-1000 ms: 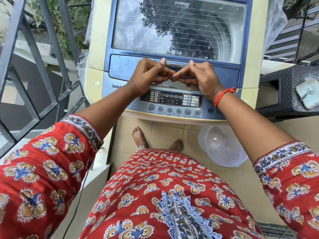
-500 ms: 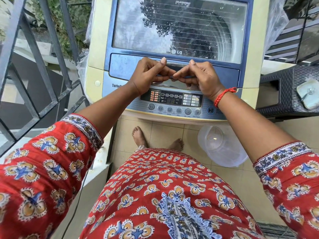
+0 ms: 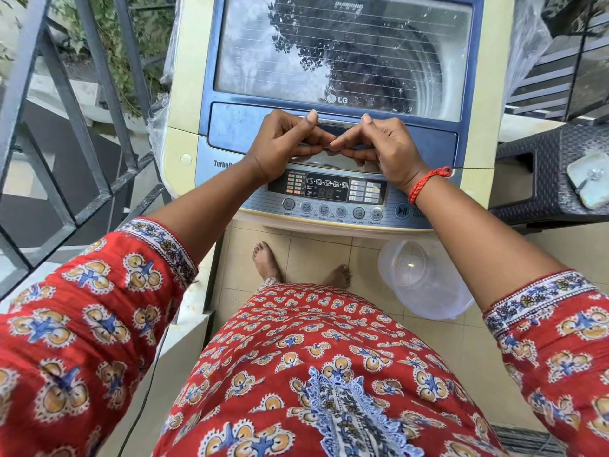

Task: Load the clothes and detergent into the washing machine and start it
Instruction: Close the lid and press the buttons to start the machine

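Observation:
A cream and blue top-loading washing machine (image 3: 184, 94) stands in front of me with its glass lid (image 3: 296, 44) down. My left hand (image 3: 283, 143) and my right hand (image 3: 385, 146) meet at the lid handle (image 3: 339, 124) on the lid's front edge. Both thumbs lie on top of the handle and the fingers curl under it, fingertips nearly touching. Just below my hands is the control panel (image 3: 329, 192), with a round blue start/pause button (image 3: 402, 211) at its right end. No clothes or detergent show; reflections hide the drum's inside.
A clear plastic tub (image 3: 425, 282) sits on the tiled floor at the machine's right foot, beside my bare feet. A metal railing (image 3: 75, 127) runs close on the left. A dark woven stand (image 3: 543, 179) with a white object (image 3: 590, 179) is on the right.

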The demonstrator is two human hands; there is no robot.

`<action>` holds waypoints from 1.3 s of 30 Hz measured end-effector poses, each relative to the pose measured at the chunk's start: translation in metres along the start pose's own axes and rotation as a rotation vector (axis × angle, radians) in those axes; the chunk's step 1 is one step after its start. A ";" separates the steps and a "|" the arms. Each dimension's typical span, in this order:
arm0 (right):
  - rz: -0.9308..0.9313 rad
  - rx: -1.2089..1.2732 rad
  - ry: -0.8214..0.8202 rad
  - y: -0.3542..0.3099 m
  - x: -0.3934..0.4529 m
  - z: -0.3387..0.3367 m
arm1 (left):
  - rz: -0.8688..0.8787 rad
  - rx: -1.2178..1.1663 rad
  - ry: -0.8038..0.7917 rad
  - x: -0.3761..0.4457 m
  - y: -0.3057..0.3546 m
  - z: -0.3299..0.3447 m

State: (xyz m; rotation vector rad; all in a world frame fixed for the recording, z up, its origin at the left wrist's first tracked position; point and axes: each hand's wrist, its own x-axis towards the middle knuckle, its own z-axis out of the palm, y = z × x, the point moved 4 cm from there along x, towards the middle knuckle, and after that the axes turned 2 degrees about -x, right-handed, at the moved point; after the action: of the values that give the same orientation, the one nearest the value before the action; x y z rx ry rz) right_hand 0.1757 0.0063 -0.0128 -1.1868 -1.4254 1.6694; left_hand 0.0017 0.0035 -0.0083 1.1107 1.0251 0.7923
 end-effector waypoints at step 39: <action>-0.010 -0.037 0.004 -0.001 0.000 0.000 | 0.009 0.014 0.058 -0.001 0.003 0.000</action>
State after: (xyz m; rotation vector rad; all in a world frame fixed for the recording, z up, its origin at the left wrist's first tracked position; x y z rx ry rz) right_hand 0.1759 0.0064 -0.0120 -1.2004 -1.4635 1.6394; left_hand 0.0014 0.0037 -0.0054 1.1102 1.0763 0.8300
